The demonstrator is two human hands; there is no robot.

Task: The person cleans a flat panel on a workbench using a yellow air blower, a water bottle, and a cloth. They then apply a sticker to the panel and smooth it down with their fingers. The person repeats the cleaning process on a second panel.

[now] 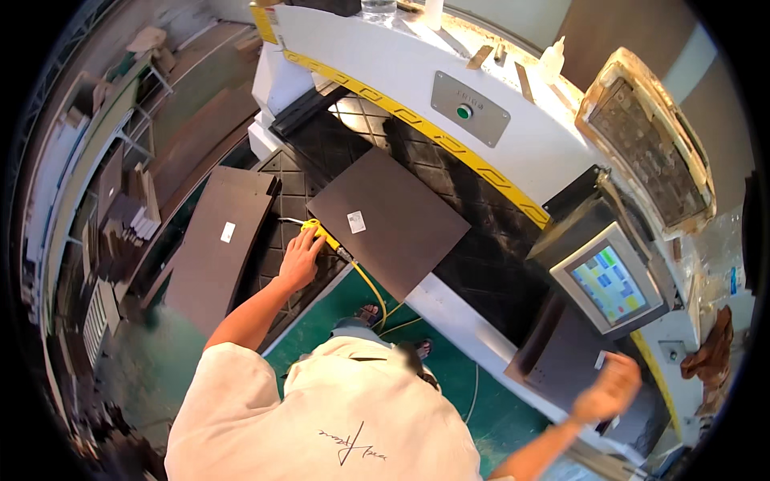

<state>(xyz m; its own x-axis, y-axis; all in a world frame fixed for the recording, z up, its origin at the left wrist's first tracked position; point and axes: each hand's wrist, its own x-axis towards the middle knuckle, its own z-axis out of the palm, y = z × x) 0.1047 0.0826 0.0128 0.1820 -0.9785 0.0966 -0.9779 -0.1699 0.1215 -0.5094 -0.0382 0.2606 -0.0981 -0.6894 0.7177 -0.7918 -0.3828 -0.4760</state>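
My left hand (298, 260) has its fingers closed round a yellow air blow gun (321, 233), whose thin metal nozzle points left. A yellow hose runs down from the gun toward my feet. Just right of the gun, a flat dark brown panel (401, 216) with a small white label (356, 222) lies across the machine's black bed. My right hand (609, 390) is raised over a dark panel (553, 361) at the lower right, below the screen. Motion smears its fingers, and whether it holds anything cannot be made out.
Left of the bed lies another labelled brown panel (216, 240). A control screen (605, 280) juts out at the right. Along the back runs a white machine housing (369, 52) with a green button (464, 112) and a yellow strip. Bottles stand on top. Stacked boards fill the far left.
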